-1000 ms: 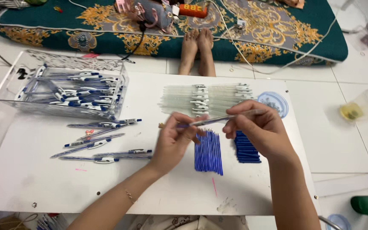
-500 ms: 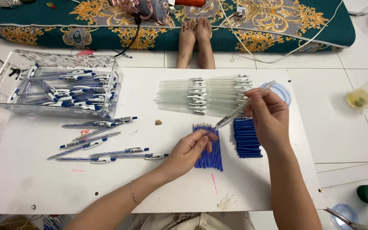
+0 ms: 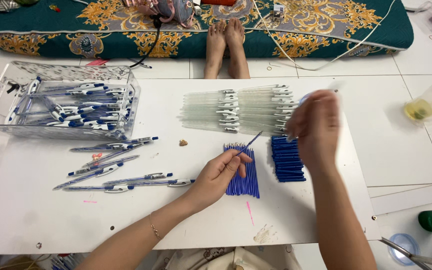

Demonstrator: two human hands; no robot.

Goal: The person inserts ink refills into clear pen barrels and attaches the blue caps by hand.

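Centre frame, over desk (image 3: pixel 51 220): left hand (image 3: pixel 219 172) pinching blue refill (image 3: pixel 249 143); right hand (image 3: pixel 314 125) blurred at clear barrels (image 3: pixel 236 110), grip unclear. Feed refill straight, tip first.

Bright, even light (right hand (image 3: pixel 313 127) motion-blurred).

A home floor turned workplace: a low white surface (image 3: pixel 51 210) on pale tiles (image 3: pixel 416 165), a patterned mattress (image 3: pixel 326 25) at the far side, bare feet (image 3: pixel 226 45).
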